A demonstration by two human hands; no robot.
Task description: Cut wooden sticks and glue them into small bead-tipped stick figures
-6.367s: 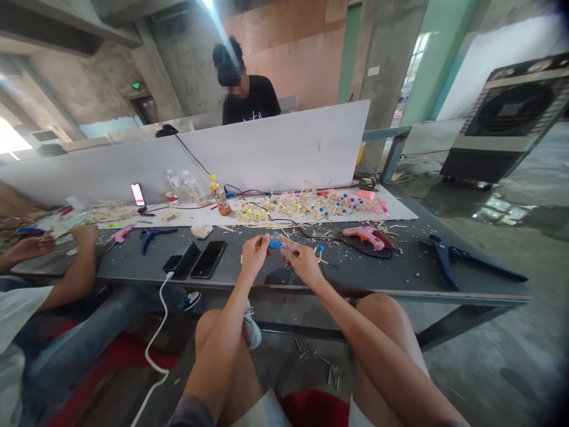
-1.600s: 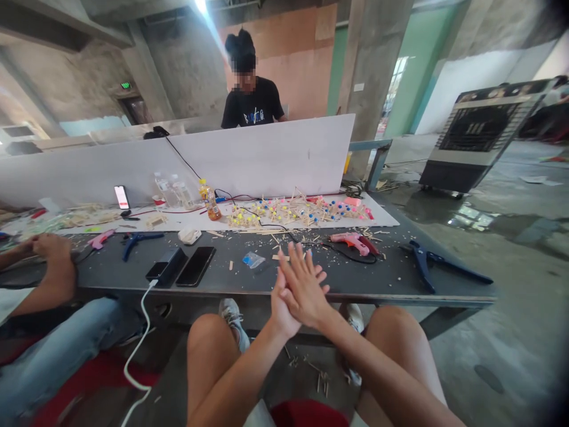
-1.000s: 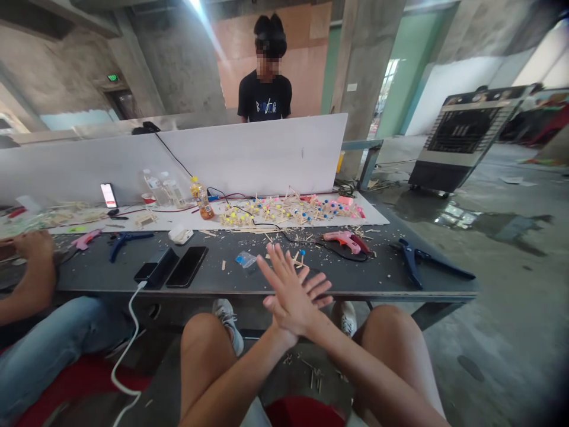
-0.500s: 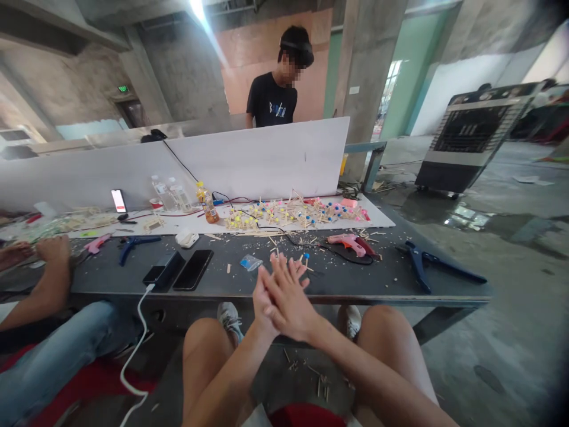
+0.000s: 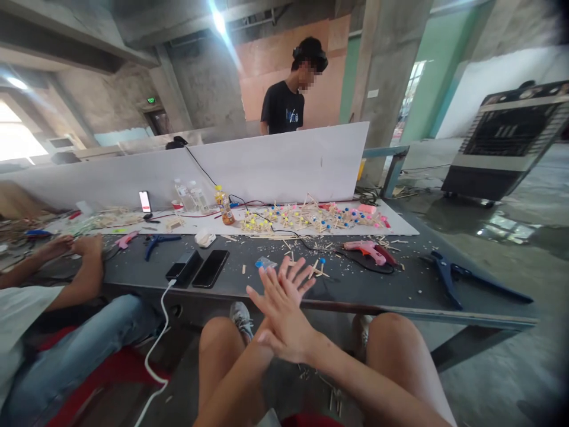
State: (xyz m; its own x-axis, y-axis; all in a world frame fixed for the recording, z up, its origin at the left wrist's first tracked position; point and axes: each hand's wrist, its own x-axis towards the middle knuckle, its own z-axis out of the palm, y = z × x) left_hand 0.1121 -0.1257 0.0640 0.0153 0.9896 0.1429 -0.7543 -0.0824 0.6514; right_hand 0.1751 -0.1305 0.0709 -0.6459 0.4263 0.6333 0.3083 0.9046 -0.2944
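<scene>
My right hand (image 5: 284, 323) lies across my left hand (image 5: 296, 283), palm against palm, in front of the table edge. Both have their fingers spread, and nothing shows between them. Part of the left palm is hidden under the right hand. Just beyond the fingertips is a small stick piece with a blue ball (image 5: 322, 261) on the dark table (image 5: 275, 290). A small clear bag with blue contents (image 5: 265, 263) lies left of it, partly behind my fingers.
A pink glue gun (image 5: 367, 250) and a blue plier-like tool (image 5: 453, 276) lie to the right. Left are a black phone (image 5: 211, 268) and a bottle (image 5: 224, 207). Ball-and-stick pieces (image 5: 311, 218) line a white board (image 5: 402, 222). A co-worker's hands (image 5: 86, 243) are far left.
The view has swung left, so the scene appears further right. My right hand has slid over the left, and the fingers of both are spread wider.
</scene>
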